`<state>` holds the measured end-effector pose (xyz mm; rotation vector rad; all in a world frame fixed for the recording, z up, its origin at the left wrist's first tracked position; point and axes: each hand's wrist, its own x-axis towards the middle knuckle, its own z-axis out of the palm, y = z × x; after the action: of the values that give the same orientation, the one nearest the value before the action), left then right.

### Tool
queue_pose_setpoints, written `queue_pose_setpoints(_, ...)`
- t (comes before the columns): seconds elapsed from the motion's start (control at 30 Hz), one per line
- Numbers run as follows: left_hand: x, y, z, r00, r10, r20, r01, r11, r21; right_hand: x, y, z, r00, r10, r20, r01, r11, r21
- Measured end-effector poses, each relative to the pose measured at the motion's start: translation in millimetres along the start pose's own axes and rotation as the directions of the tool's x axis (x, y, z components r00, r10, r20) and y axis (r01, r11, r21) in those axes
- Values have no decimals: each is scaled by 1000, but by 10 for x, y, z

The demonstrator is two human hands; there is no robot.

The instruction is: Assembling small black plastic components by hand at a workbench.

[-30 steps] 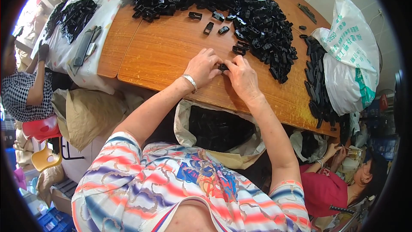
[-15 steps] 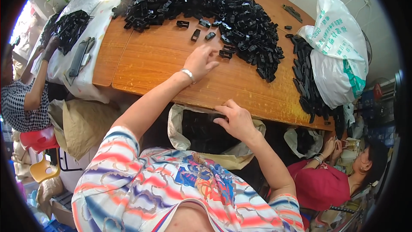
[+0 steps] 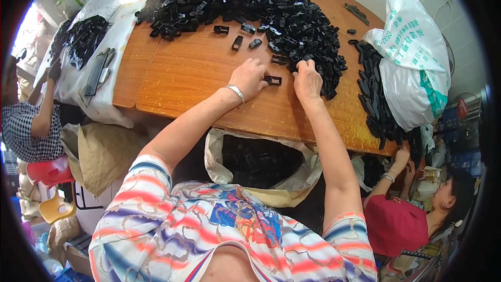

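- Two bare hands of ours reach over the brown wooden table (image 3: 193, 75), apart from each other.
- With our left hand (image 3: 248, 78), fingers bent nearly closed, we pinch the left end of a black plastic piece (image 3: 274, 80), which is low over or on the tabletop; we cannot tell which.
- We hold our right hand (image 3: 308, 80) half curled at the near edge of the black heap (image 3: 219, 2); whether its fingertips grip anything, we cannot tell.
- Just beyond our left hand we see several loose pieces (image 3: 237, 43) lying apart from the heap.
- Below the table edge, in front of us, an open sack (image 3: 213, 159) holds dark parts.
- To our right, long black parts (image 3: 369, 89) lie beside a white bag (image 3: 412, 81).
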<state>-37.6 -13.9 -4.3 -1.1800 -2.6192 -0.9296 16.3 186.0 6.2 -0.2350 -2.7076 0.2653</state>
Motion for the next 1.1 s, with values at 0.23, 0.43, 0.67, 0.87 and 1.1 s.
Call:
queue_pose_setpoints(0.23, -129, 59, -105, 997, 4, 82, -3, 1000, -19, -247, -73, -114, 980, 44, 194, -69, 990, 124)
queue_pose_setpoints(0.43, -139, 68, -76, 995, 4, 98, -6, 1000, 18, -394, -172, -292, 993, -117, 31, 96, 915, 392)
queue_pose_setpoints(0.67, -113, 64, -14, 997, 10, 72, -8, 999, -31, -389, -244, -186, 946, -323, 11, 302, 895, 329)
queue_pose_setpoints(0.87, -135, 12, -27, 996, -5, 93, 16, 993, -113, -466, -312, -157, 925, -372, 80, 347, 911, 224)
queue_pose_setpoints(1.1, 34, -35, -183, 943, 95, 319, 6, 954, -300, -708, -330, -188, 942, -335, 21, 325, 925, 195)
